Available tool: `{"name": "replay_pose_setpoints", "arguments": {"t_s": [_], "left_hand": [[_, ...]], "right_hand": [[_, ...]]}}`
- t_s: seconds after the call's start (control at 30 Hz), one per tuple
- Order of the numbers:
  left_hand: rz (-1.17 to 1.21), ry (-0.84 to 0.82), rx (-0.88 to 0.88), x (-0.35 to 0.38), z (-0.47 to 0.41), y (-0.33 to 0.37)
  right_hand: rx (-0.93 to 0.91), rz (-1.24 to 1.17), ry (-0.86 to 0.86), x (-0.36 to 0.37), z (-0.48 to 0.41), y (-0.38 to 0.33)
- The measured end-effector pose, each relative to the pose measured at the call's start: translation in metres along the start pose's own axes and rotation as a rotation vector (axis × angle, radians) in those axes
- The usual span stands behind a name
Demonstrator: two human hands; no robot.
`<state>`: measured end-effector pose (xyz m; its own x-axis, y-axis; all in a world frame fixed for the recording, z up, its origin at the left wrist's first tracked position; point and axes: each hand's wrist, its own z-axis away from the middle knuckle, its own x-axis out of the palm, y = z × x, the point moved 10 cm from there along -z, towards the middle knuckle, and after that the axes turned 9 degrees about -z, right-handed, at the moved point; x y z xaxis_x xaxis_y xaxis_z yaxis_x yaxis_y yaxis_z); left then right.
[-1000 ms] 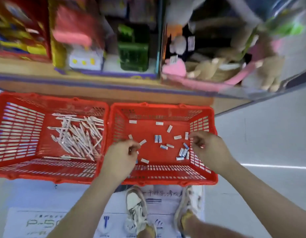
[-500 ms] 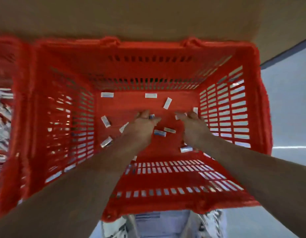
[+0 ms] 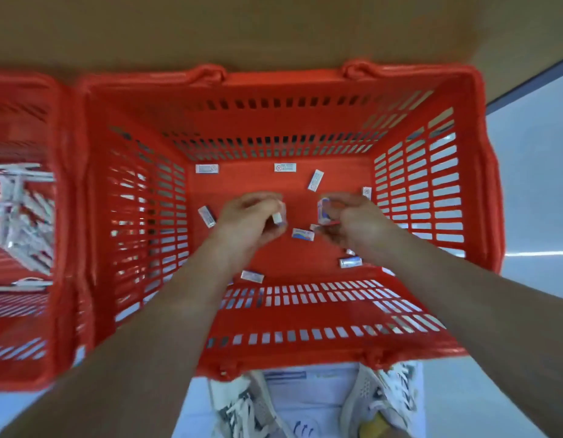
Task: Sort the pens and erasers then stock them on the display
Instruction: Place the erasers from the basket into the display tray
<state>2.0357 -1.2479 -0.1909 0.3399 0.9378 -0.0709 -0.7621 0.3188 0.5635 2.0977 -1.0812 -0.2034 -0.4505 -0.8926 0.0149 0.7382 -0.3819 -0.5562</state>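
Red centre basket [image 3: 283,80]: head view; slatted plastic, fills the middle of the frame, with small erasers scattered over its floor.
Left basket [image 3: 68,184]: same red, pressed against the centre basket's side at the left edge of the frame; blurred.
Pens [image 3: 21,210]: a loose heap of white sticks on the left basket's floor, middle left of the frame; the blur hides any detail.
Left hand [image 3: 245,219]: down inside the centre basket, just left of the frame's middle, fingers curled, pinching a white eraser [image 3: 277,218] at its fingertips.
Right hand [image 3: 356,222]: inside the same basket, just right of the middle, fingers curled round a clutch of wrapped erasers [image 3: 323,211]; how many cannot be told.
Hands together: near each other but apart, with bare basket floor between them.
Far erasers [image 3: 285,167]: two lie flat along the far wall, well apart; a tilted eraser [image 3: 315,180] sits just to their right.
Blue-banded eraser [image 3: 302,234]: on the floor below the gap between the hands.
Near eraser [image 3: 251,276]: close to the near wall, beside the left forearm.
Shoes [image 3: 242,406]: pale trainers at the bottom edge, standing on a printed sheet [image 3: 305,382].
Wooden board [image 3: 273,26]: tan, across the top of the frame beyond the baskets.
Floor [image 3: 533,200]: pale, at the right edge.
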Motion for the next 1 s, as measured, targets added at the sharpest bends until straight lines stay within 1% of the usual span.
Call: {"name": "replay_pose_setpoints", "arguments": {"t_s": [0.03,0.07,0.13,0.17,0.23,0.3,0.37,0.43,0.5,0.57,0.67,0.77,0.87,0.93,1.0], "left_hand": [[0.172,-0.044,-0.04,0.002,0.022,0.008],[0.292,-0.074,-0.063,0.002,0.044,0.016],[0.429,-0.1,-0.097,-0.004,0.096,0.038],[0.463,-0.097,-0.102,-0.007,0.122,0.05],[0.472,-0.09,-0.053,-0.014,0.171,0.08],[0.426,-0.115,0.051,-0.02,0.217,0.115],[0.337,-0.102,0.148,-0.03,0.258,0.149],[0.236,-0.015,0.216,-0.046,0.291,0.177],[0.178,0.071,0.256,-0.061,0.321,0.203],[0.136,0.09,0.305,-0.067,0.352,0.23],[0.054,0.081,0.37,-0.072,0.397,0.27],[-0.02,0.118,0.416,-0.078,0.434,0.301],[-0.028,0.087,0.499,-0.077,0.468,0.333],[-0.003,0.04,0.549,-0.074,0.487,0.353],[-0.026,0.046,0.614,-0.072,0.502,0.373]], "right_hand": [[0.084,-0.185,-0.053,0.013,0.021,-0.006],[0.127,-0.266,-0.097,0.024,0.04,-0.015],[0.16,-0.291,-0.145,0.044,0.088,-0.041],[0.165,-0.286,-0.149,0.052,0.113,-0.053],[0.118,-0.239,-0.167,0.065,0.161,-0.081],[0.006,-0.18,-0.252,0.079,0.208,-0.114],[-0.109,-0.115,-0.328,0.089,0.253,-0.148],[-0.227,-0.051,-0.321,0.089,0.293,-0.185],[-0.348,0.014,-0.279,0.086,0.328,-0.223],[-0.441,0.055,-0.248,0.087,0.365,-0.256],[-0.496,0.097,-0.2,0.088,0.416,-0.293],[-0.503,0.123,-0.131,0.086,0.456,-0.317],[-0.502,0.098,-0.085,0.08,0.487,-0.337],[-0.505,0.05,-0.08,0.075,0.503,-0.352],[-0.525,0.028,-0.1,0.071,0.517,-0.367]]}}
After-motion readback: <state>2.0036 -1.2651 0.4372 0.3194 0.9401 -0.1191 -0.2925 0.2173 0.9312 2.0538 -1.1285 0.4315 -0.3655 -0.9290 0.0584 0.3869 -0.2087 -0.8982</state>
